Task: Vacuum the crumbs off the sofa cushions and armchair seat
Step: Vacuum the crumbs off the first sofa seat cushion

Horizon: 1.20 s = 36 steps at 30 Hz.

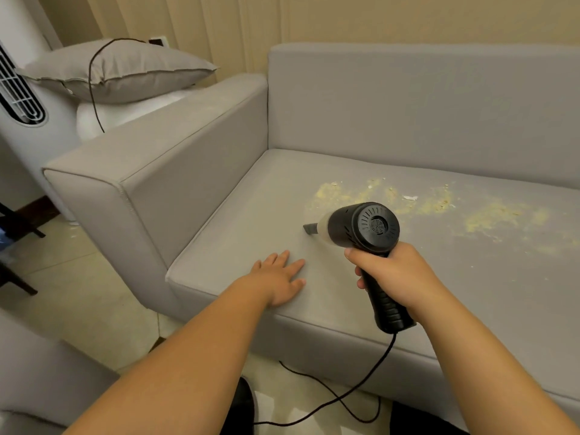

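Observation:
A black handheld vacuum [364, 227] with a grey nozzle points left over the grey sofa seat cushion [238, 227]. My right hand [392, 274] grips its black handle. Its nozzle tip sits just left of a band of yellow crumbs [439, 205] spread across the cushion toward the right. My left hand [282, 274] rests flat on the cushion near its front edge, fingers straight. A small white scrap [409, 198] lies among the crumbs.
The vacuum's black cord [345, 400] loops over the tiled floor in front of the sofa. The sofa's left armrest [150, 164] stands beside the cushion. A grey pillow [119, 70] lies beyond it, by a white appliance [22, 98]. Part of a grey seat [37, 387] is at bottom left.

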Available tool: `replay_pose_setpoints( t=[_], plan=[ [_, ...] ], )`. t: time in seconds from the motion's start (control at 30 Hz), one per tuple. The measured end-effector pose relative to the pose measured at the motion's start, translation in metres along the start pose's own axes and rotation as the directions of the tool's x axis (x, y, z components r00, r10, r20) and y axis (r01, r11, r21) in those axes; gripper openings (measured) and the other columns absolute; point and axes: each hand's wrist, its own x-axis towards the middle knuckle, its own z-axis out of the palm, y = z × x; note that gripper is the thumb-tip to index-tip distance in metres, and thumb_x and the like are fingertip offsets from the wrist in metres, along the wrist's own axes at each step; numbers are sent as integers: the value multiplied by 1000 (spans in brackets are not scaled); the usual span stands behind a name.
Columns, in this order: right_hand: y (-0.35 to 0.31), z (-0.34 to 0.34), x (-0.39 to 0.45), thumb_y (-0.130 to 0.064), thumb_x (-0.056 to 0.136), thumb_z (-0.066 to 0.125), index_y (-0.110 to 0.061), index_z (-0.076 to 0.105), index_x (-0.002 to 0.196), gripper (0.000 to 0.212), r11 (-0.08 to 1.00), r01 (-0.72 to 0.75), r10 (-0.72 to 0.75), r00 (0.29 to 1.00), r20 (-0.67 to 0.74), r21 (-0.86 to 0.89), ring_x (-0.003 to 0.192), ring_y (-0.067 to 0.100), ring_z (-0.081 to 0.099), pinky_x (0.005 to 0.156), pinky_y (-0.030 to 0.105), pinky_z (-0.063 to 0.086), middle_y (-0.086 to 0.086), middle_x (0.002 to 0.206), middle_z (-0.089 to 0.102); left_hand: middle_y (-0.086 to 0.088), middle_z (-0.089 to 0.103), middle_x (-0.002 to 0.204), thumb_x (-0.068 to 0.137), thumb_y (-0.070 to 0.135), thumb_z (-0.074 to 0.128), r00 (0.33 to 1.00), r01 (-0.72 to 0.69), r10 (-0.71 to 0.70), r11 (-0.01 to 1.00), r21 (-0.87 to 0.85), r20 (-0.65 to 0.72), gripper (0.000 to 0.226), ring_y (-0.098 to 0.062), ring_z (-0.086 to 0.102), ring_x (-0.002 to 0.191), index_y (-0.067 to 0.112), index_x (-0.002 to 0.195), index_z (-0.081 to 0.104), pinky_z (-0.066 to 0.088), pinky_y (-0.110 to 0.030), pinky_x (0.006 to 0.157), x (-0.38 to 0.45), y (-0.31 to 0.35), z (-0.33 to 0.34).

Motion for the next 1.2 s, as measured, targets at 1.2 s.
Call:
replay_pose_setpoints(
  t=[1.2],
  plan=[
    [-6,-39,196,-28,91,78,-18,69,106,20,952,-50,124,965,-232,302,70,20,74,82,48,63,15,100,77,9,-17,172,102,71,21,1000,18,-18,1000,22,-12,66,-25,-12,159,54,160,-5,4,-70,121,127,1,-42]
  ],
)
